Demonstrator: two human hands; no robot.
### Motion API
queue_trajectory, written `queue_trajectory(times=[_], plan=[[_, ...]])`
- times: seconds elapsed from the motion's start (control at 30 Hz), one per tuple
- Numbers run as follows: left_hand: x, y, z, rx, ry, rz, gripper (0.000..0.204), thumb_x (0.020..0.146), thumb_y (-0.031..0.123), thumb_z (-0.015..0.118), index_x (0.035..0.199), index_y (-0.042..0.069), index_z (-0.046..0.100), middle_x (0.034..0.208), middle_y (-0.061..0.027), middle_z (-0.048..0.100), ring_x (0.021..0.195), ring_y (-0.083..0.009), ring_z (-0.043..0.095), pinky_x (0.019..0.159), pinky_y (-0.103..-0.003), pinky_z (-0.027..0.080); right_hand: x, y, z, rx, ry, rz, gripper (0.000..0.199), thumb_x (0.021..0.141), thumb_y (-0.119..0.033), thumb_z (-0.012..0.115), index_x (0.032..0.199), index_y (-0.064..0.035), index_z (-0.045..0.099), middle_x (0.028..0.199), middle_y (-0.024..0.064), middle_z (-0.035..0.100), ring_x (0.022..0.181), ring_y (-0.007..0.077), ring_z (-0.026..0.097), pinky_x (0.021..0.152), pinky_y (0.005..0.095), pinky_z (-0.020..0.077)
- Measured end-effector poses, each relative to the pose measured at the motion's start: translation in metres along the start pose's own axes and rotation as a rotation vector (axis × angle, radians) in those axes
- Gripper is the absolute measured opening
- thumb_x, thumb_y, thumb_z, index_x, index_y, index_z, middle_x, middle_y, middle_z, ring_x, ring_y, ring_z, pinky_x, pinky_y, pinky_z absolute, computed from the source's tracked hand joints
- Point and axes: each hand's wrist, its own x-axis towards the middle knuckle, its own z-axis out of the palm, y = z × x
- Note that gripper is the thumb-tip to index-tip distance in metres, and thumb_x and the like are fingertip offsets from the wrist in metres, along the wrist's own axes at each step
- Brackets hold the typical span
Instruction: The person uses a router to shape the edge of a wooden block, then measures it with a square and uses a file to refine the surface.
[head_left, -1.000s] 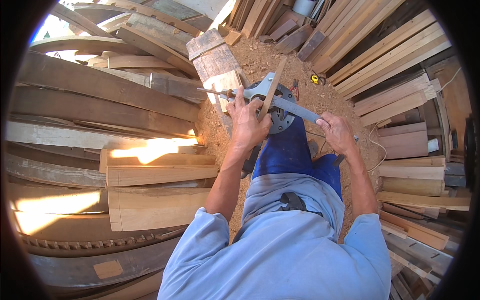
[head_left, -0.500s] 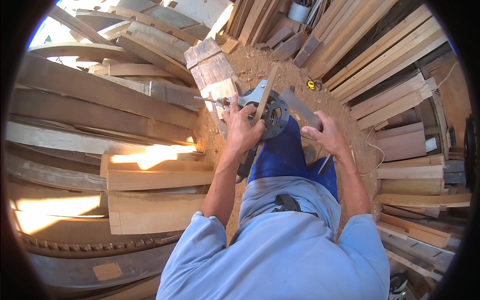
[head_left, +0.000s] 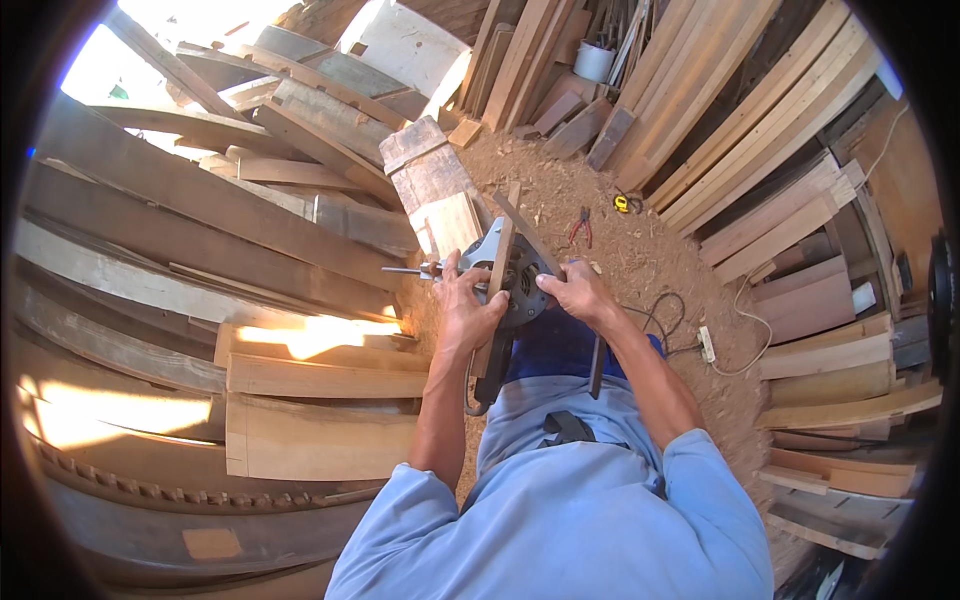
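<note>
Gripping a grey power tool (head_left: 512, 275) with a round motor housing, both hands are working just above the centre of the frame. The left hand (head_left: 466, 308) is curling closed around the tool's left side, fingers wrapped over the body next to a thin metal rod (head_left: 405, 270) that is sticking out toward the left. The right hand (head_left: 575, 292) is closing on the tool's right side, fingers bent around its edge. A narrow wooden strip (head_left: 495, 285) is running lengthwise across the tool between the two hands, touching the housing. A dark cord (head_left: 478, 385) is hanging down from the tool toward the person's lap, over blue trousers (head_left: 555, 345).

Sawdust-covered ground (head_left: 620, 240) is spreading out beyond the hands. Red-handled pliers (head_left: 581, 226) are lying on it just up and right of the tool, and a small yellow tape measure (head_left: 623, 204) is sitting a little farther up. A white power strip (head_left: 706, 343) is lying at the right with its cable looping across the dirt. Stacked planks (head_left: 200, 230) are filling the left of the frame, and leaning boards (head_left: 740, 110) are crowding the upper right. A white bucket (head_left: 594, 62) is standing among the boards at the top.
</note>
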Motion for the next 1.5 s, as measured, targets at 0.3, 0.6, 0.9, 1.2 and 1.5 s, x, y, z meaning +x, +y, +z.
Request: queue_trajectory(times=[0.3, 0.6, 0.9, 1.2, 1.5], plan=[[0.033, -0.004, -0.005, -0.002, -0.032, -0.055, 0.041, 0.078, 0.03, 0.08, 0.11, 0.005, 0.073, 0.158, -0.0281, 0.035, 0.141, -0.0439, 0.039, 0.118, -0.051, 0.031, 0.008, -0.009, -0.009, 0.065, -0.043, 0.003, 0.054, 0.089, -0.052, 0.07, 0.084, 0.0012, 0.074, 0.074, 0.0095, 0.07, 0.069, 0.0182, 0.067, 0.063, 0.0335, 0.0523], [0.064, -0.011, -0.013, -0.102, -0.315, 0.194, 0.036, 0.08, 0.019, 0.07, 0.113, 0.006, 0.071, 0.164, -0.0243, 0.027, 0.151, -0.04, 0.026, 0.121, -0.047, 0.023, 0.009, 0.013, -0.021, 0.031, 0.037, -0.044, 0.045, 0.089, -0.041, 0.071, 0.081, 0.0034, 0.07, 0.064, 0.0094, 0.066, 0.062, 0.0202, 0.066, 0.06, 0.0371, 0.0505], [0.05, -0.005, -0.003, -0.074, -0.097, 0.067, 0.041, 0.078, 0.024, 0.072, 0.115, 0.005, 0.072, 0.161, -0.0244, 0.031, 0.147, -0.0423, 0.029, 0.121, -0.048, 0.025, 0.018, 0.028, -0.032, -0.04, 0.166, -0.243, 0.052, 0.101, -0.045, 0.062, 0.129, -0.0028, 0.051, 0.091, 0.0059, 0.062, 0.082, 0.0159, 0.058, 0.073, 0.0348, 0.0506], [0.038, -0.005, -0.015, -0.136, -0.124, 0.003, 0.033, 0.077, 0.017, 0.07, 0.109, 0.011, 0.073, 0.163, -0.0245, 0.028, 0.15, -0.0434, 0.024, 0.122, -0.052, 0.017, -0.032, -0.038, -0.087, -0.591, 0.194, -0.213, 0.026, 0.096, -0.032, 0.062, 0.094, -0.0073, 0.067, 0.08, 0.0144, 0.067, 0.079, 0.0378, 0.066, 0.069, 0.0455, 0.0494], [0.053, 0.013, -0.02, -0.155, -0.167, -0.068, 0.033, 0.079, 0.015, 0.072, 0.112, 0.011, 0.073, 0.165, -0.0199, 0.027, 0.151, -0.044, 0.021, 0.124, -0.051, 0.014, -0.015, -0.051, -0.099, -0.661, 0.126, -0.219, 0.027, 0.094, -0.032, 0.065, 0.093, -0.0052, 0.071, 0.083, 0.0146, 0.067, 0.08, 0.0381, 0.064, 0.069, 0.0448, 0.0487]])
